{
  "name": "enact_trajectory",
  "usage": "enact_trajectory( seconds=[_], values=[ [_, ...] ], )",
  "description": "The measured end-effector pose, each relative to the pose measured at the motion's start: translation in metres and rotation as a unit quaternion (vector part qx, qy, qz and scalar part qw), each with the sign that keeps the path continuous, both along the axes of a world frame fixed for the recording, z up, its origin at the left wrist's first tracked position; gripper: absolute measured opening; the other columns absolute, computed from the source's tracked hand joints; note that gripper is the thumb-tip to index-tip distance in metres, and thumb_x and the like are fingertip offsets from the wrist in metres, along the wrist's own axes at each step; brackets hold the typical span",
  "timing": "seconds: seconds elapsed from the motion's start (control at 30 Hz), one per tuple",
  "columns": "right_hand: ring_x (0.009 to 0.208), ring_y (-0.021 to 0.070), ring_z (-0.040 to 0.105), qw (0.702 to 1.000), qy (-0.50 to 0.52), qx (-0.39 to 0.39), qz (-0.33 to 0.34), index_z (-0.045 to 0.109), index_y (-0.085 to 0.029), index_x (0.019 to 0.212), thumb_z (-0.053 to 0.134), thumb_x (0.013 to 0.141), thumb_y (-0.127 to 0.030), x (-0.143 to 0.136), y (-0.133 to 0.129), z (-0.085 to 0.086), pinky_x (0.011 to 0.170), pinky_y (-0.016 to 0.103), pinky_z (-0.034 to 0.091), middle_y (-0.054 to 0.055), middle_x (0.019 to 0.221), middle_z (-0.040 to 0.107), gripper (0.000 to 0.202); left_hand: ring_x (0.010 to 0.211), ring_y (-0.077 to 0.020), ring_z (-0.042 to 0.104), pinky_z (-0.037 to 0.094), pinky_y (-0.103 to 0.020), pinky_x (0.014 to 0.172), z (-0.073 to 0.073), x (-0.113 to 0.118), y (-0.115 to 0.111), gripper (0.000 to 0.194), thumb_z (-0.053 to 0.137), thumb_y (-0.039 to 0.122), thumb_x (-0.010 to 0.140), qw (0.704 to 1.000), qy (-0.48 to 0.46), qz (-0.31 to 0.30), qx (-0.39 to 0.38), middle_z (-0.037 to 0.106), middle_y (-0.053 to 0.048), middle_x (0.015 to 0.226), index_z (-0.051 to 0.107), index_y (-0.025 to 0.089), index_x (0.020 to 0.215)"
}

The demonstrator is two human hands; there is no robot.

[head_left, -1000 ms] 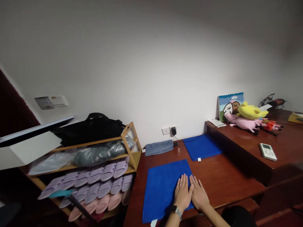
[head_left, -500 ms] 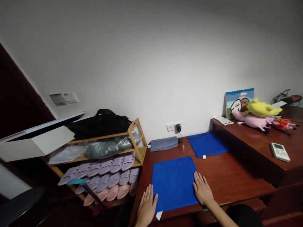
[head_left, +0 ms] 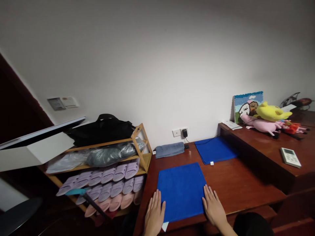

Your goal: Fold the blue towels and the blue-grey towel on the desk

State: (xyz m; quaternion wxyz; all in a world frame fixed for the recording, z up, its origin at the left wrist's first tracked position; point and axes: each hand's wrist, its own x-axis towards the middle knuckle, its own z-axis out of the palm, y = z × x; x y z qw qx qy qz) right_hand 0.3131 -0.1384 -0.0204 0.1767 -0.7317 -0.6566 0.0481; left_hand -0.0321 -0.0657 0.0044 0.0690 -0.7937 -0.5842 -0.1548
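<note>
A blue cloth point(head_left: 182, 191) lies flat as a rough square on the reddish-brown wooden table point(head_left: 242, 183), a white tag at its near left corner. My left hand point(head_left: 154, 213) rests with fingers stretched out along the cloth's left edge, its thumb by the border. On the opposite side my right hand point(head_left: 214, 205) lies flat at the right edge, fingertips touching the cloth. Neither hand grips anything. Farther back are a second blue cloth point(head_left: 215, 150), also flat and with a white tag, and a folded grey-blue towel point(head_left: 169, 150) near the wall.
To the left stands a wooden rack point(head_left: 145, 160) with lilac slippers point(head_left: 120, 172), pink slippers and a black bag point(head_left: 102, 129). A raised ledge on the right bears plush toys point(head_left: 264, 124), a picture point(head_left: 248, 105) and a white remote point(head_left: 290, 157). A black plug point(head_left: 184, 132) sits in the wall socket.
My right hand has slid slightly nearer to me along the cloth's right edge. The left hand stays beside the left edge. The view has shifted a little.
</note>
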Motion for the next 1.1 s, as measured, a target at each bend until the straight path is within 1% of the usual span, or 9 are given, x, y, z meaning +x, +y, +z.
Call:
enact_trajectory(
  seconds=[0.07,0.23,0.33,0.43,0.53,0.67,0.77,0.93,1.1],
  values=[
    [0.159,0.0265,0.027,1.000,-0.004,0.008,-0.001,0.037,-0.012,0.162,0.025,0.108,-0.046,0.000,0.001,-0.002,0.131,0.048,0.025,0.008,0.169,0.030,0.066,0.157,-0.0232,0.034,0.036,-0.048,0.128,0.011,0.043,-0.006,0.061,0.025,0.043,0.110,0.999,-0.011,-0.030,0.008,0.036,-0.008,0.169,0.033,0.018,0.165],
    [0.158,0.0281,0.030,0.999,-0.033,0.031,0.014,0.039,-0.014,0.161,0.030,0.107,-0.038,0.002,0.000,-0.008,0.129,0.050,0.029,0.009,0.168,0.032,0.060,0.159,-0.0227,0.029,0.032,-0.045,0.130,0.028,0.181,-0.028,0.064,0.022,0.049,0.110,0.978,-0.027,-0.187,-0.084,0.029,-0.005,0.172,0.030,0.019,0.166],
    [0.159,0.0281,0.028,0.998,-0.045,0.027,0.038,0.039,-0.017,0.162,0.034,0.103,-0.030,0.004,-0.001,-0.006,0.130,0.051,0.027,0.008,0.170,0.029,0.060,0.160,-0.0223,0.026,0.027,-0.045,0.132,0.026,0.220,-0.033,0.065,0.016,0.050,0.110,0.970,-0.032,-0.203,-0.130,0.027,-0.005,0.172,0.029,0.019,0.166],
    [0.159,0.0267,0.026,0.999,-0.023,0.006,0.024,0.038,-0.013,0.162,0.028,0.106,-0.036,0.003,-0.001,-0.001,0.131,0.047,0.025,0.008,0.170,0.028,0.061,0.160,-0.0240,0.026,0.027,-0.047,0.132,0.020,0.202,-0.028,0.066,0.016,0.052,0.110,0.975,-0.022,-0.176,-0.131,0.026,-0.006,0.172,0.028,0.019,0.166],
    [0.160,0.0264,0.025,1.000,0.003,-0.003,0.003,0.036,-0.012,0.163,0.023,0.108,-0.045,0.001,-0.001,0.004,0.131,0.047,0.023,0.009,0.170,0.029,0.065,0.159,-0.0270,0.028,0.029,-0.051,0.131,0.013,0.143,-0.020,0.068,0.020,0.054,0.109,0.985,0.004,-0.124,-0.117,0.027,-0.007,0.172,0.027,0.018,0.166],
    [0.160,0.0260,0.024,1.000,0.010,-0.007,-0.003,0.035,-0.012,0.163,0.022,0.108,-0.046,-0.001,-0.002,0.007,0.132,0.047,0.021,0.008,0.171,0.028,0.067,0.159,-0.0268,0.029,0.028,-0.050,0.130,0.001,0.054,-0.014,0.068,0.022,0.052,0.108,0.995,0.027,-0.001,-0.099,0.029,-0.008,0.172,0.030,0.017,0.166],
    [0.160,0.0264,0.025,1.000,0.008,-0.014,0.001,0.035,-0.010,0.163,0.022,0.107,-0.046,0.000,-0.003,0.008,0.132,0.048,0.022,0.009,0.170,0.028,0.068,0.159,-0.0259,0.029,0.030,-0.049,0.130,-0.011,0.011,-0.015,0.066,0.022,0.047,0.108,0.996,0.024,0.050,-0.075,0.032,-0.008,0.172,0.031,0.017,0.166],
    [0.160,0.0267,0.024,0.999,0.004,-0.037,0.003,0.033,-0.009,0.164,0.024,0.106,-0.044,0.002,-0.003,0.008,0.132,0.048,0.022,0.008,0.171,0.027,0.068,0.158,-0.0265,0.032,0.033,-0.048,0.128,-0.026,-0.002,-0.018,0.066,0.024,0.045,0.107,0.999,0.012,0.045,-0.027,0.038,-0.009,0.170,0.033,0.015,0.165],
    [0.160,0.0253,0.026,0.999,0.008,-0.048,-0.012,0.033,-0.014,0.165,0.023,0.106,-0.044,0.003,0.008,0.025,0.131,0.048,0.022,0.006,0.170,0.030,0.066,0.158,-0.0266,0.033,0.033,-0.049,0.128,-0.020,0.005,-0.021,0.065,0.025,0.042,0.106,0.999,0.004,0.046,-0.020,0.036,-0.009,0.170,0.032,0.016,0.165]
  ],
)
